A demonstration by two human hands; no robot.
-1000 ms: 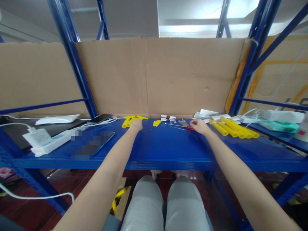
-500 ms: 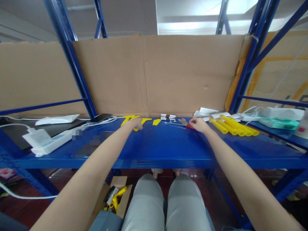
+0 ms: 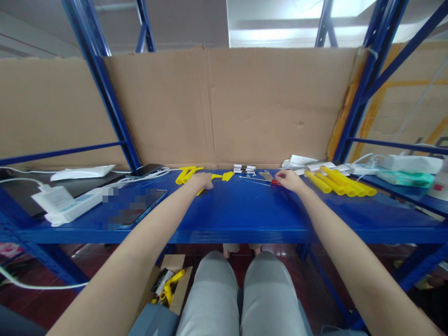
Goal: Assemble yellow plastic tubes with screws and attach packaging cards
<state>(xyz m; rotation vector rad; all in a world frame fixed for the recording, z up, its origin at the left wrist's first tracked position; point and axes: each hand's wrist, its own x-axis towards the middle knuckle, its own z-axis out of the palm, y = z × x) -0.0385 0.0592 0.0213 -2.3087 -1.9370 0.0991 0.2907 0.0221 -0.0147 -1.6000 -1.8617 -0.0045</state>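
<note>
My left hand (image 3: pixel 204 180) is closed around a yellow plastic piece (image 3: pixel 216 176), whose ends poke out to the right and below the fingers. Two yellow tubular pieces (image 3: pixel 189 174) lie just left of that hand, and small flat yellow pieces (image 3: pixel 227 176) sit to its right. On the right, my right hand (image 3: pixel 287 179) has its fingers curled at the red handle of a screwdriver (image 3: pixel 275 183); its thin shaft points left along the blue shelf (image 3: pixel 231 210). Beside the fingers is a small greyish flat packet (image 3: pixel 266 176), with tiny metal screws (image 3: pixel 250 176) nearby.
Several yellow tubes (image 3: pixel 338 183) lie right of my right hand. White-and-dark bundles (image 3: pixel 244 168) rest against the cardboard (image 3: pixel 255 107). At left are a phone (image 3: pixel 140 210), a power strip (image 3: pixel 80 205) and cables. A box (image 3: pixel 180 284) of yellow parts stands below.
My left hand has shifted slightly right with the yellow piece, closer to the small flat yellow pieces. My right hand stays at the screwdriver handle.
</note>
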